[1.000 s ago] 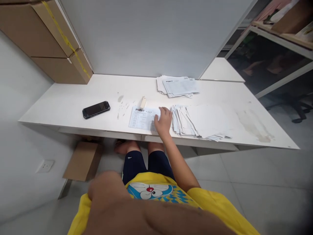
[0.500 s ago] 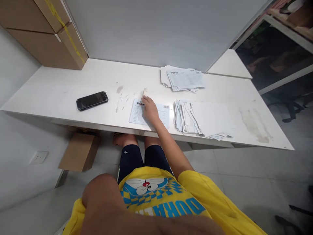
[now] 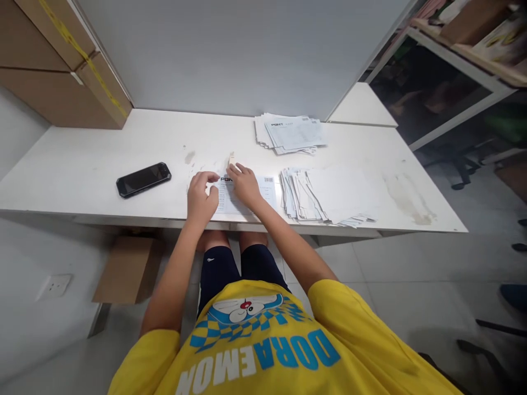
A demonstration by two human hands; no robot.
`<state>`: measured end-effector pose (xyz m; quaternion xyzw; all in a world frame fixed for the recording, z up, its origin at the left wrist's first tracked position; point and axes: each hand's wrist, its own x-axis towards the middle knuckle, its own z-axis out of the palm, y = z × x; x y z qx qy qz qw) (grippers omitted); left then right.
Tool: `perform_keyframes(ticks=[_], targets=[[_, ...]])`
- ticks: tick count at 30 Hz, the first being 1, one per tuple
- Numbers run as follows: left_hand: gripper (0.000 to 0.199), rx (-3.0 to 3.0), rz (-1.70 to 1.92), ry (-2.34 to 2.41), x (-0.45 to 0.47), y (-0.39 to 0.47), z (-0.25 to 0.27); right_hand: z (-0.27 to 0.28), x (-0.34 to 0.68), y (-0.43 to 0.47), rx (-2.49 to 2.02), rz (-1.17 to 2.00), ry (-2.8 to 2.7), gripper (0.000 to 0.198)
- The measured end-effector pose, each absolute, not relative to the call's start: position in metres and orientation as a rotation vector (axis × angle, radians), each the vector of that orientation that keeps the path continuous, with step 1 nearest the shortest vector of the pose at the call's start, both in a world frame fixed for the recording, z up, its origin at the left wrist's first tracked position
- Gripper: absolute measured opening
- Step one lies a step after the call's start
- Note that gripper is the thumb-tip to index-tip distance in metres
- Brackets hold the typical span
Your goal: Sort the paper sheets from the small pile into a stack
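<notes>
Paper (image 3: 265,198) is laid flat on the counter (image 3: 94,148), partly covered by the right hand (image 3: 246,186); whether the pale block (image 3: 231,158) at its fingertips is grasped cannot be told. Near the paper's left edge, the left hand (image 3: 201,201) is seen released, thumb and fingers parted.

At left we see a black rectangular phone (image 3: 143,180); at upper left, stacked brown cardboard boxes with yellow tape (image 3: 99,99); at lower left, a plain brown cardboard box (image 3: 121,269) near a white plastic wall socket (image 3: 56,286); at upper right, a white-framed shelf (image 3: 465,61).
</notes>
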<state>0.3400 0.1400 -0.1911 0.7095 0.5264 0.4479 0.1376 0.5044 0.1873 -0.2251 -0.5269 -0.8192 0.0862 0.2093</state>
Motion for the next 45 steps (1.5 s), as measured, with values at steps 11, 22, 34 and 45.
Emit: perform_keyframes(ticks=[11,22,34,45], targets=[[0.044,2.124,0.868,1.889,0.327,0.189,-0.235,-0.269,0.545,0.035,-1.292,0.049,-2.458,0.054],[0.04,2.181,0.761,1.932,0.32,0.201,-0.242,-0.222,0.743,0.017,-1.502,-0.776,-1.735,0.031],[0.034,2.327,0.721,1.953,0.322,0.2,-0.252,-0.211,0.755,0.095,-1.801,-0.023,-2.021,0.052],[0.029,2.219,0.716,2.024,0.321,0.192,-0.244,-0.19,0.656,0.292,-2.209,0.159,-1.985,0.063]])
